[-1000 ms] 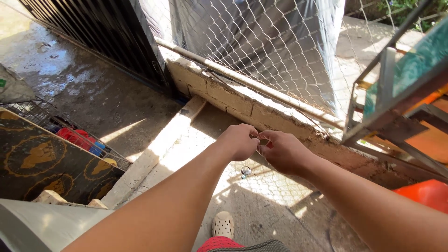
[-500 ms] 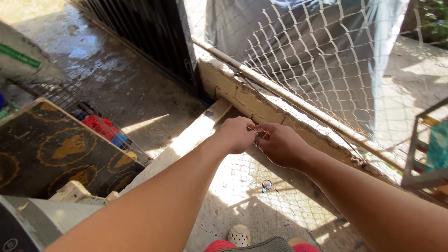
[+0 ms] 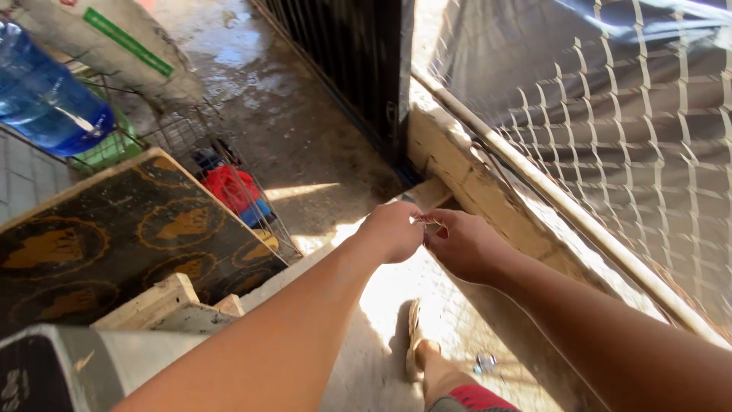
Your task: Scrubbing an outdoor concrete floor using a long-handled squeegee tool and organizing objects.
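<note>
Two bare forearms are seen from above, reaching forward over a sunlit concrete floor [image 3: 305, 145]. The left hand [image 3: 393, 233] is curled into a loose fist, fingers folded in, with thumb and forefinger pinched together at its right edge. The right hand [image 3: 463, 246] is met there, its fingers also bent inward and its fingertips pressed against those of the left. A thin piece of wire [image 3: 424, 221], small and hard to make out, is gripped between the two sets of fingertips, in the air just in front of a low concrete ledge [image 3: 457, 183]. A pale pipe [image 3: 564, 206] is laid along that ledge, and a chain-link mesh [image 3: 656, 145] is stretched above it, with a grey tarp [image 3: 526, 84] hung behind. A dark metal gate [image 3: 351, 61] is set at the far end of the ledge. To the left, a dark patterned board [image 3: 130, 236] is leaned beside a wire rack [image 3: 191, 137], in which a blue water jug [image 3: 46, 99] and a red object [image 3: 231, 187] are kept, and a white sack [image 3: 114, 46] is propped behind it. Below the hands, a sandalled foot [image 3: 418, 347] is planted on the floor.
</note>
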